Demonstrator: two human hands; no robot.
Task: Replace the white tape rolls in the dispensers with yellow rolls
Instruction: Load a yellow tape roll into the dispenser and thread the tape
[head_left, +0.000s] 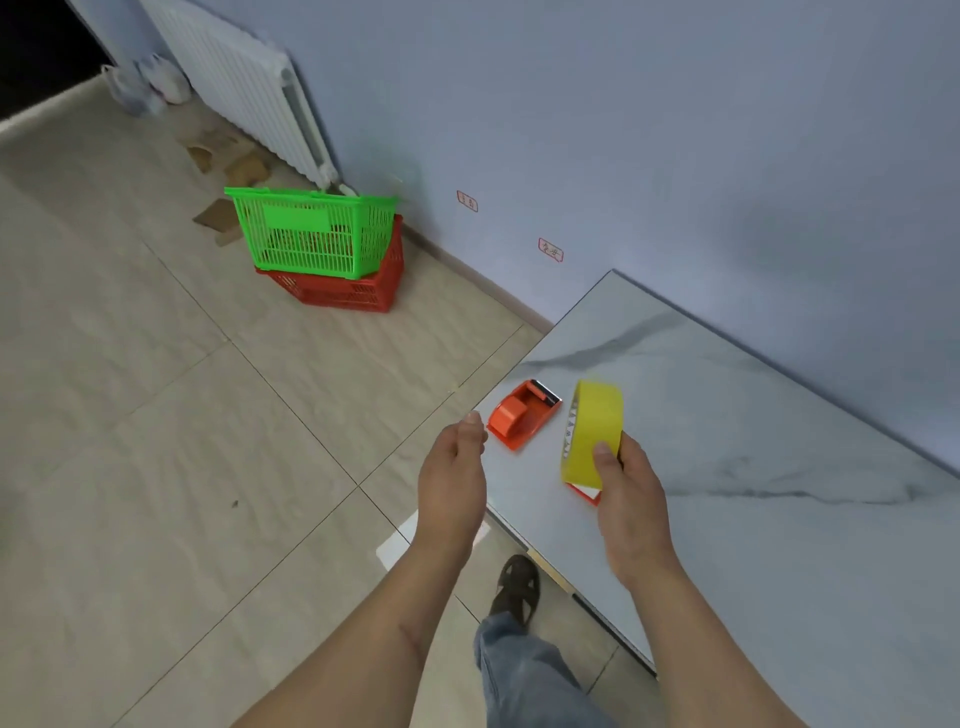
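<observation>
My arms are bare to the elbow, no sleeves, watch or rings on my left hand (453, 483) or my right hand (631, 512). My nails are short. Below, I wear faded blue jeans (524, 670) and a dark brown sandal (515, 584) with cut-out straps.

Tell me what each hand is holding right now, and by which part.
The right hand holds the yellow tape roll by its lower end, thumb pressed on the outer yellow band. The left hand holds nothing.
</observation>
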